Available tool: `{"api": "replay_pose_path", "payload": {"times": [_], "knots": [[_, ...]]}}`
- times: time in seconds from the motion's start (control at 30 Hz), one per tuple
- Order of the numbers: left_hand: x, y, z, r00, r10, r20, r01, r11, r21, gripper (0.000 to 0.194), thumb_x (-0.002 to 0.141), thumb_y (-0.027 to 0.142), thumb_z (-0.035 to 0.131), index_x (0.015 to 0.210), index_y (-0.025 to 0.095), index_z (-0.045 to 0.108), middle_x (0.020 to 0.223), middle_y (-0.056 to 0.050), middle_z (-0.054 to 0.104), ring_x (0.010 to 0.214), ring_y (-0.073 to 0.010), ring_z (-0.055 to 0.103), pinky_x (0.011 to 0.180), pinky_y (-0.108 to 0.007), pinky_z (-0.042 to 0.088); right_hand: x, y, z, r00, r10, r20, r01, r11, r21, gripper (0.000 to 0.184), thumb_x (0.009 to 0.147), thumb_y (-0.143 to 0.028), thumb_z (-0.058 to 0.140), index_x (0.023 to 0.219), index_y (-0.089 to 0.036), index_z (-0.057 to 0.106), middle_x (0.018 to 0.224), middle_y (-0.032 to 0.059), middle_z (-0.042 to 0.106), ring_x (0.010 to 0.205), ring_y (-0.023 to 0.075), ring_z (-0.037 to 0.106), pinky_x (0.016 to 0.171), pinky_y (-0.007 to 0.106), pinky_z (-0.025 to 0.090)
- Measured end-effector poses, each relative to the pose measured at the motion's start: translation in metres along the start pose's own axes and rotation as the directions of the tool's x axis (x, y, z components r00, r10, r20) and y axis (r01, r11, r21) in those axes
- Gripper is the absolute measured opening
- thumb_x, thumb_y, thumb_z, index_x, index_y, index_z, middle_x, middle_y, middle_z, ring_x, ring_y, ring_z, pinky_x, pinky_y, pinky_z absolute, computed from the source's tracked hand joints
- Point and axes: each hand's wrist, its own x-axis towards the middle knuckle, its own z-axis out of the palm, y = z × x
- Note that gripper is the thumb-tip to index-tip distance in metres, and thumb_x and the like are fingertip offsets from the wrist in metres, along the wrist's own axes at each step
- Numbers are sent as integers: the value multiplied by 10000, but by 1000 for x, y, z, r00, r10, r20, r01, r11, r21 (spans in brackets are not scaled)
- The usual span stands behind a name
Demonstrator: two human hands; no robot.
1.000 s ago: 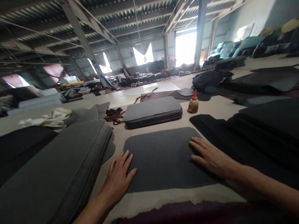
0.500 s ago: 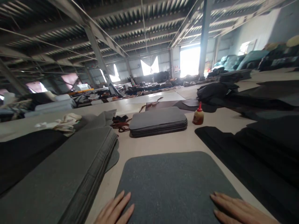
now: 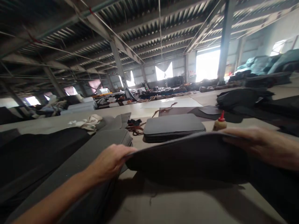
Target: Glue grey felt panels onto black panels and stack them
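Note:
A dark grey rounded panel [image 3: 187, 158] hangs tilted above the table, its underside towards me. My left hand [image 3: 114, 158] pinches its left edge, and my right hand [image 3: 259, 143] grips the right one, slightly blurred. Just beyond the panel lies a neat stack of similar grey panels [image 3: 173, 123] with rounded corners. A small glue-type bottle [image 3: 220, 123] with a red pointed cap stands behind my right hand, its lower part hidden.
Left of me lies a long pile of grey sheets [image 3: 93, 152], with black material [image 3: 46, 149] beyond it. Brown strips [image 3: 135, 129] and a cream cloth [image 3: 92, 121] lie farther back. Dark folded fabric [image 3: 243, 98] sits at the right on the pale table [image 3: 182, 205].
Both hands lay flat on the panel before; now they hold it by its sides, lifted off the table and tipped up. The view has turned left.

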Motion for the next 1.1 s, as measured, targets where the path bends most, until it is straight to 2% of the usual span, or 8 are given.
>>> {"api": "replay_pose_path", "payload": {"times": [0.1,0.2,0.37,0.5,0.63,0.77,0.87,1.1], "knots": [[59,-23,-26,990,-3,-140,17,995,101,343,1013,380,386,1175,302,678,1010,3,747,915,-208,692,772,-277,492,81,10,-11,996,88,8,-88,995,55,428,995,-594,452,1136,-290,717,833,68,709,684,243,658,628,385,570],[109,-41,-54,958,-46,-282,96,981,166,317,1010,370,423,1133,242,686,986,-44,733,930,-261,677,828,-340,492,133,11,-23,970,200,-139,-212,975,-73,259,1010,-367,546,1074,-191,726,694,31,643,599,169,598,639,331,520],[171,-56,-74,852,-70,-518,190,965,182,378,1060,338,329,1334,230,566,1304,-73,632,1245,-295,547,1061,-454,398,165,14,-32,864,68,-499,-207,952,-228,372,1072,-346,432,1362,-186,601,1079,111,670,1046,267,640,922,420,472],[206,-67,-21,872,-80,-483,176,972,157,390,1045,224,374,1411,218,509,1435,-82,553,1356,-251,459,1152,-451,339,166,41,8,876,-7,-481,-162,937,-309,412,1092,-281,345,1452,-180,517,1369,132,579,1254,287,545,1020,413,441],[223,-74,77,947,-124,-296,161,981,104,267,1000,290,557,1237,189,631,1284,-99,638,1212,-255,587,1047,-501,478,148,80,84,976,78,-204,-150,920,-363,445,943,-39,426,1286,-174,673,1261,131,664,1102,291,638,921,399,510],[223,-83,145,971,-152,-183,163,986,46,309,977,342,613,1242,182,621,1319,-108,613,1203,-256,599,1039,-504,504,126,102,140,990,143,-2,-133,917,-377,500,887,-18,410,1247,-218,692,1267,92,669,1059,273,668,838,363,537],[219,-92,155,976,-150,-160,156,987,28,368,988,345,594,1323,194,575,1398,-119,565,1282,-274,551,1090,-533,461,120,104,149,988,148,49,-119,918,-378,530,902,-29,368,1316,-211,646,1345,109,619,1120,276,644,877,370,522],[206,-89,142,987,-119,-112,126,990,56,410,999,338,573,1376,180,537,1441,-139,538,1345,-285,506,1137,-547,411,115,101,137,986,89,139,-33,930,-365,561,887,-9,361,1380,-152,588,1384,148,581,1252,279,568,1032,399,463]]}}
